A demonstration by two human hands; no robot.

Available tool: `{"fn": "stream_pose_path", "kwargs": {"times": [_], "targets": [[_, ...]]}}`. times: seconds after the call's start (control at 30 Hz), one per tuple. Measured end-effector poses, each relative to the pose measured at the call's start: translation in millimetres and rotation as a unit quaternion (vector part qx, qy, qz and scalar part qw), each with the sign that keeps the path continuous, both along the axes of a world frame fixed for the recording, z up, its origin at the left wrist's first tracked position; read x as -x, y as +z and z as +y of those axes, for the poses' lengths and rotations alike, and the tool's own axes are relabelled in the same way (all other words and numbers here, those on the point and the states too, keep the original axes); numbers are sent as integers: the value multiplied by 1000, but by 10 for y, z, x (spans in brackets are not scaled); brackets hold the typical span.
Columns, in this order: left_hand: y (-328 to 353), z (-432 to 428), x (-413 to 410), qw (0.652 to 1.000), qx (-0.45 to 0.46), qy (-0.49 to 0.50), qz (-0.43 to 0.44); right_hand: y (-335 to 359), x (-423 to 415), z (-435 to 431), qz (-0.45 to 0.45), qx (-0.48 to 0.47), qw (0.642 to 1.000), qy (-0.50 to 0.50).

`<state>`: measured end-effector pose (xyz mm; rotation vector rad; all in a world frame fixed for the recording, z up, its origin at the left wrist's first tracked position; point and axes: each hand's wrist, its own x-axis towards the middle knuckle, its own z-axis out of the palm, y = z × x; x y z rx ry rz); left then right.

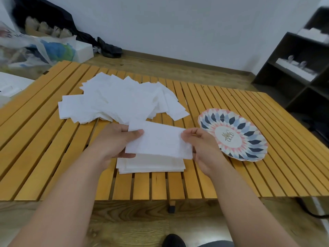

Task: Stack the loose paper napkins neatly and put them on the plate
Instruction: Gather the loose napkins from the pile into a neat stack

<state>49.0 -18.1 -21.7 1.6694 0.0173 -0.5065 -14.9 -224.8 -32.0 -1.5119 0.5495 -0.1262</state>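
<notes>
Both forearms reach in over the near edge of the table (53, 139), and each grip is closed on one white napkin (158, 139): the left hand (114, 141) pinches its left end, thumb on top, the right hand (203, 148) its right end. It hangs just above the neat stack (151, 165). Lowering it flat, edges squared to that stack, then releasing both ends together should keep things tidy. Beyond lies the loose pile (121, 98); the plate (249, 125), to the right, holds no napkins yet.
</notes>
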Motion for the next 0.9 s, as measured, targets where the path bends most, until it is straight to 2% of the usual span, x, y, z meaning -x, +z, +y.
{"fn": "stream_pose_path", "kwargs": {"times": [0.17, 0.37, 0.43, 0.57, 0.73, 0.8, 0.9], "targets": [[-63, 24, -35, 990, -137, -29, -13, -77, -33, -9, 38, 182, 981, 62], [-224, 22, -109, 954, -297, -40, -29, -204, -91, -14, 36, 312, 942, 115], [-268, 15, -125, 934, -352, -51, -43, -269, -103, -9, 47, 356, 923, 135], [-289, 34, -111, 861, -490, -35, -131, -380, -80, 17, 49, 452, 872, 184], [-329, -6, -169, 830, -445, 50, -331, -375, -57, 77, 44, 514, 834, 193], [-365, -63, -302, 806, -447, 39, -386, -372, -46, 88, 44, 527, 826, 193], [-429, -116, -614, 768, -462, -29, -443, -368, -39, 91, 47, 537, 819, 198]]}}
